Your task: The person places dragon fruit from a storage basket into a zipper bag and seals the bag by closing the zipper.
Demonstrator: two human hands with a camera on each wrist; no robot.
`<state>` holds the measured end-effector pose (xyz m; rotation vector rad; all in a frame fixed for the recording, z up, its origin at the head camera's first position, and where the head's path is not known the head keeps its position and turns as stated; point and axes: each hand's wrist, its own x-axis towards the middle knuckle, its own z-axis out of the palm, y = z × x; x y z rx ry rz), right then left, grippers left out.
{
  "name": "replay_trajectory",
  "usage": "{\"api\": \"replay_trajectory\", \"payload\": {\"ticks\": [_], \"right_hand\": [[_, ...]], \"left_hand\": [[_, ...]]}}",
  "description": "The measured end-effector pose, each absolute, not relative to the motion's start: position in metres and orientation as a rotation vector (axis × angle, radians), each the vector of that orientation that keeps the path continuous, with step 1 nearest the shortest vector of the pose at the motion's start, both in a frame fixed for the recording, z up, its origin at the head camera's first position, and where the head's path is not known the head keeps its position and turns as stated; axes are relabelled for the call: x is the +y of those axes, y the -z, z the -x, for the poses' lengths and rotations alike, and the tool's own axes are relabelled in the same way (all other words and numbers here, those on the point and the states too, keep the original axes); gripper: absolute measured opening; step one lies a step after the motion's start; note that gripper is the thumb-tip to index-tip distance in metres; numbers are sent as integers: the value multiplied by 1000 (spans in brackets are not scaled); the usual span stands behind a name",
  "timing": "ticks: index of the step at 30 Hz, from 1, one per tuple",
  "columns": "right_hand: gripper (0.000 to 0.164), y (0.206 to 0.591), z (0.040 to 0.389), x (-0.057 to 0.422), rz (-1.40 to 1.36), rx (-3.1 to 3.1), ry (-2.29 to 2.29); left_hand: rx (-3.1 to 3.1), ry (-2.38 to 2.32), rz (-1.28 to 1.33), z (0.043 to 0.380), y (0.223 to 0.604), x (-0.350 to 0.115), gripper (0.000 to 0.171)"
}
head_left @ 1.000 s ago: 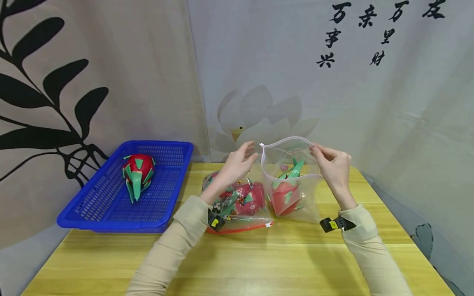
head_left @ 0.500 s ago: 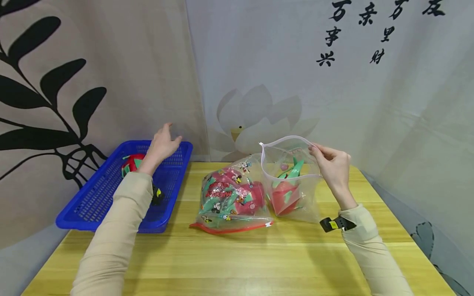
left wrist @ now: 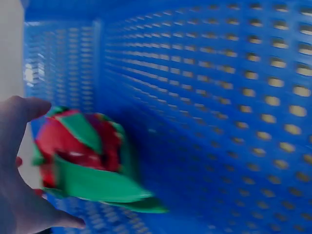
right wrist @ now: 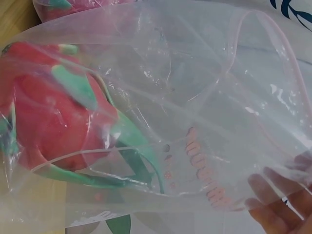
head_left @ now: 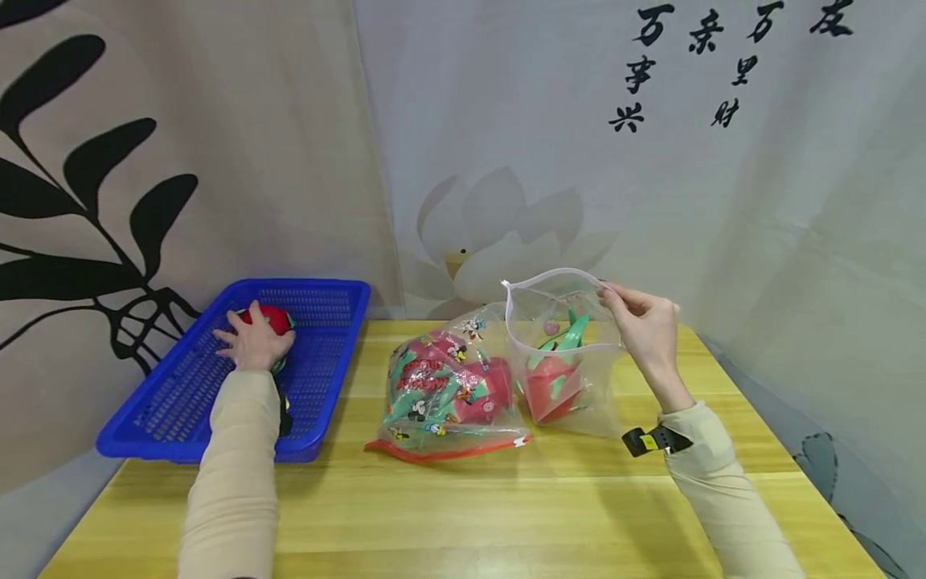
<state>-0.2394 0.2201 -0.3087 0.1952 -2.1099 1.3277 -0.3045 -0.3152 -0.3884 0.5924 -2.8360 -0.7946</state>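
Note:
In the blue basket, a red dragon fruit (left wrist: 78,141) with green leafy scales lies partly hidden under my left hand (head_left: 255,344). That hand reaches over it with fingers spread; the left wrist view has thumb and fingers apart at its near side. My right hand (head_left: 644,326) pinches the rim of a clear zip bag (head_left: 600,394), whose mouth gapes wide. Inside this bag sits another dragon fruit (right wrist: 63,117), green tips upward in the head view. To its left lies a printed clear bag (head_left: 441,394) with a red zip edge, with red and green contents.
The blue basket (head_left: 329,378) stands at the left of the wooden table (head_left: 463,515), close to the back curtain (head_left: 289,145). Both bags stand side by side in the table's middle, near its back edge.
My left hand has left the bags and moved left into the basket, over the dragon fruit. The right hand keeps its hold on the bag rim.

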Motion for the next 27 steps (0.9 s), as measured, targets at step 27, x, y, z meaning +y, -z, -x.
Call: {"api": "replay_trajectory", "payload": {"ticks": [27], "right_hand": [[27, 312, 239, 226, -197, -2155, -1325]], "left_hand": [[-2790, 924, -640, 311, 413, -326, 90]]}}
